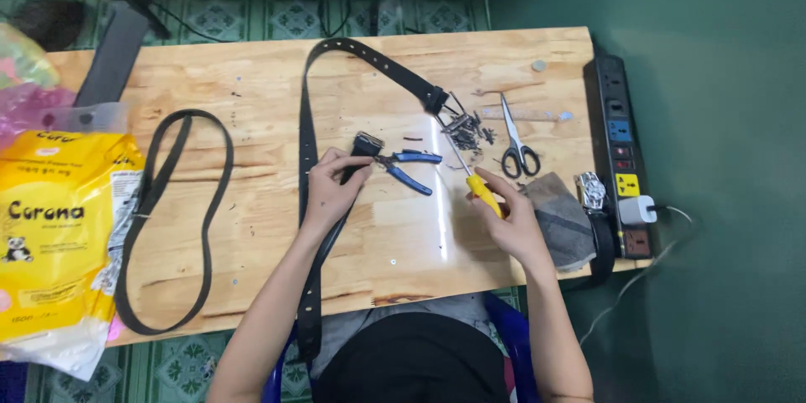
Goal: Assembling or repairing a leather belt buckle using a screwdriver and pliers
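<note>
The left hand [332,189] pinches the buckle end [366,148] of a long black belt [307,126], its grip narrow and closed on the strap just below the metal clasp. From there the belt runs two ways: one length goes far up the wooden tabletop [252,75], bends over, and comes back down to the right toward a second buckle end [437,101]; the other length runs near, down past the tabletop's near edge. The belt's long axis is thus roughly near-to-far, with the held buckle at the middle of the tabletop.

The right hand [512,218] is closed around a yellow-handled screwdriver [480,189], whose thin shaft points far and left, toward the buckle. The tip lies to the right of the buckle and apart from it; the buckle sits left and slightly farther than the right grip. Between the two lie blue-handled pliers [411,170], jaws pointing left, just beside the buckle.

Farther right are a scatter of small dark metal parts [470,130], black-handled scissors [516,147], a grey cloth [558,218], another belt buckle [592,191] and a black power strip [621,151] with a white charger [638,210]. On the left lie a looped black belt [172,218] and a yellow plastic package [54,235].
</note>
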